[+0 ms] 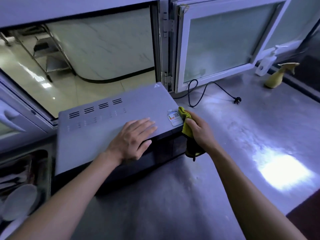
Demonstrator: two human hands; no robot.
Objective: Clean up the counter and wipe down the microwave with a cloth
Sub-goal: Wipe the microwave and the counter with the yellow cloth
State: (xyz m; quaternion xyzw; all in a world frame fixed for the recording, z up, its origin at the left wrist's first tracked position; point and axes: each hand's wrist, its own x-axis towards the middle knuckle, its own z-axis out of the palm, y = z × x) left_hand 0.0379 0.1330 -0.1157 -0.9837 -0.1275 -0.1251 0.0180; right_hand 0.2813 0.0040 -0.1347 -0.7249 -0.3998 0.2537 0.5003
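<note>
**me:** Cloth point(185, 126) is bunched in my right hand point(199, 131), fingers curled round it, pressed against the right front top corner of the microwave point(103, 134). My left hand point(133, 137) lies flat on the lid, fingers straight, gripping nothing. The microwave sits at the left end of the counter point(242, 135), with its back to the open window.

**reply:** how's it handle?

**me:** Rag's soft and floppy, so I'd keep it wadded in the palm. I reckon the box is heavy and stiff, with a smooth metal top, so bracing it from above should stop it sliding. There's a sticker point(174, 117) just beside the cloth, and I'd go gently there.

**reply:** anything you can't see?

**me:** Door front is dark and foreshortened, and the cloth's lower end hangs in shadow. The microwave's right side is hidden. The cord point(204, 89) lies unplugged behind it, and there's a spray bottle point(277, 77) well apart.
</note>
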